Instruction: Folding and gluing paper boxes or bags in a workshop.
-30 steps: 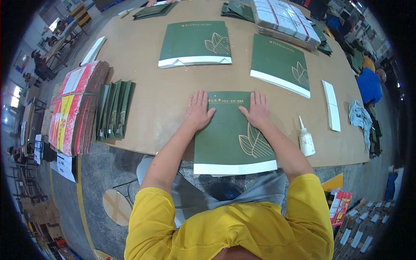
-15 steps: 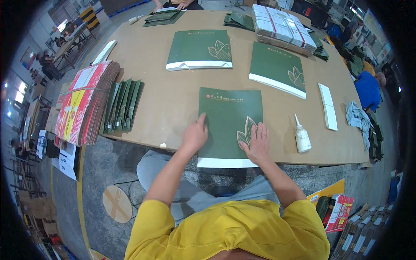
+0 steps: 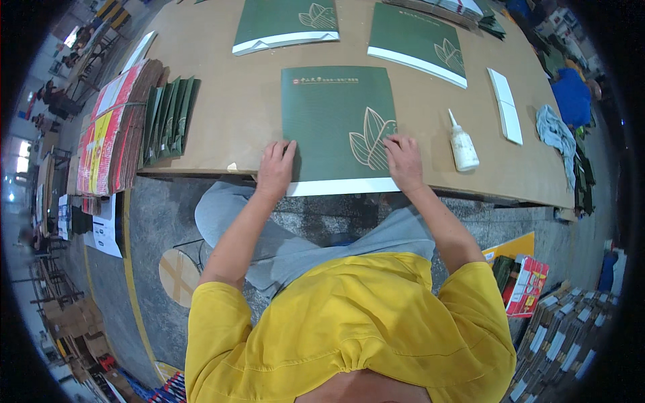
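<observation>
A flat green paper bag [image 3: 329, 127] with a gold leaf print lies in front of me, its white strip along the near edge, overhanging the table slightly. My left hand [image 3: 274, 171] grips the bag's left edge near the lower corner, fingers close together. On the opposite edge, my right hand [image 3: 405, 162] has its fingers bent around the side, beside the leaf print. Both thumbs are mostly hidden. A white squeeze bottle [image 3: 463, 149] with a narrow nozzle stands to the right of my right hand.
Two similar green bags, one at far left [image 3: 289, 23] and one at far right [image 3: 418, 43], lie beyond. Folded green bags [image 3: 171, 121] stand beside a tied red-and-yellow stack [image 3: 111, 127] at left. White strips [image 3: 505, 106] and a light-blue cloth [image 3: 556, 129] lie at right.
My left hand has slid down the bag's left edge toward the near corner. The right hand has gone from lying flat on the bag to bending around its right edge. The view has tilted down.
</observation>
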`<state>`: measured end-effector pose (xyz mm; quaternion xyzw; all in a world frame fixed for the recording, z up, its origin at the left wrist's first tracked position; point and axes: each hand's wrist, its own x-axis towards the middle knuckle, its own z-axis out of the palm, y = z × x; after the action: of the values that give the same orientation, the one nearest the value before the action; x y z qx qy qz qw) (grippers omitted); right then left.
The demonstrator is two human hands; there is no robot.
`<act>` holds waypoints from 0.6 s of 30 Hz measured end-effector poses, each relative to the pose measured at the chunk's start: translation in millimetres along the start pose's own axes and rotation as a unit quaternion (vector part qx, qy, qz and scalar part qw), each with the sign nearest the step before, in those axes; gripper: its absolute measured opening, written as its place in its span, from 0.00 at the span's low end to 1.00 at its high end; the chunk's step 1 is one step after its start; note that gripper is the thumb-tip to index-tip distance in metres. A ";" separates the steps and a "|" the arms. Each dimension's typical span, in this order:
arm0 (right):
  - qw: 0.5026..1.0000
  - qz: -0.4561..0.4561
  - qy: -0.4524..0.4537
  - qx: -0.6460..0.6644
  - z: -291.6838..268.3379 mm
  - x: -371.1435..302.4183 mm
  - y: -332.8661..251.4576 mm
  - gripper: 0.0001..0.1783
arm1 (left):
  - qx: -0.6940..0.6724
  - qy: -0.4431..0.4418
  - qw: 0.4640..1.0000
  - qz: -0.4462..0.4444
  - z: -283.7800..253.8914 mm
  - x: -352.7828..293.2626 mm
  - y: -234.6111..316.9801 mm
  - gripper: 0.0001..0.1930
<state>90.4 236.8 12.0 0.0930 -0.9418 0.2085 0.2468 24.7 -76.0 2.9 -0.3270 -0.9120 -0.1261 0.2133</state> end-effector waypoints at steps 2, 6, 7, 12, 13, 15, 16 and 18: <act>0.998 -0.031 -0.043 0.045 -16.6 -12.4 19.5 0.15 | -0.044 -0.047 0.997 0.044 -13.1 -9.1 -16.1 0.23; 0.979 -0.134 -0.134 0.082 -52.0 -10.6 26.2 0.18 | -0.096 -0.149 0.978 0.110 -48.3 -12.1 -19.7 0.22; 0.971 -0.164 -0.157 0.073 -57.5 -8.7 25.7 0.20 | -0.098 -0.150 0.977 0.113 -51.8 -9.2 -19.7 0.22; 0.970 -0.156 -0.183 0.045 -62.2 -10.6 31.0 0.21 | -0.162 -0.188 0.965 0.090 -40.9 -3.3 -32.3 0.23; 0.974 -0.117 -0.184 0.060 -59.2 -15.5 33.9 0.21 | -0.162 -0.188 0.965 0.089 -35.1 -2.8 -32.6 0.23; 0.981 -0.097 -0.164 0.046 -54.2 -26.2 36.6 0.20 | -0.167 -0.149 0.971 0.079 -25.4 -0.8 -24.5 0.23; 0.986 -0.077 -0.142 0.032 -51.8 -29.8 37.0 0.20 | -0.113 -0.123 0.980 0.109 -25.7 -1.8 -18.8 0.23; 0.986 -0.107 -0.128 0.020 -50.4 -31.4 33.0 0.20 | -0.072 -0.120 0.984 0.107 -30.7 -2.3 -11.7 0.24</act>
<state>129.7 290.8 24.6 0.2243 -0.9458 0.1861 0.1431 28.1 -97.5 27.7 -0.4496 -0.8794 -0.1279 0.0902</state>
